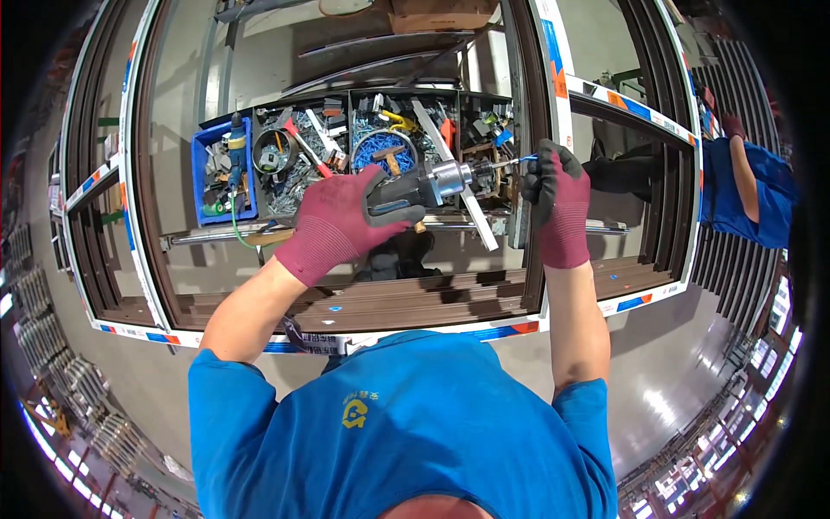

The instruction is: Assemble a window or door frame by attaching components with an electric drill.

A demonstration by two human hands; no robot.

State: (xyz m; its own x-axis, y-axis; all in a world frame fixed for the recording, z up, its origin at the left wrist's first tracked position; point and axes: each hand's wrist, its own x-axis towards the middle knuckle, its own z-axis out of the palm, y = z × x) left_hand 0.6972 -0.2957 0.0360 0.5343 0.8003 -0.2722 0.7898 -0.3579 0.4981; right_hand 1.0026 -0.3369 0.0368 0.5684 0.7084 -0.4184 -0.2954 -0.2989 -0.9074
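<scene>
My left hand (350,212), in a maroon glove with dark fingertips, wraps round the body of a power drill (445,179). The drill lies level, its silver collar and bit (506,163) pointing right. At the bit's tip, the gloved fingers of my right hand (560,195) are pinched on a small blue piece (529,158) that looks like a screw. Behind the drill a round tub (385,138) holds many similar blue screws, with a hammer (392,159) lying over it. My right hand is beside the inner edge of a brown frame.
A black compartment tray (349,117) holds loose hardware and tools. Left of it stands a blue bin (207,211) with another drill (235,151). Stacked brown window frames (415,298) with white taped edges surround the tray. A person in blue (752,186) is at the far right.
</scene>
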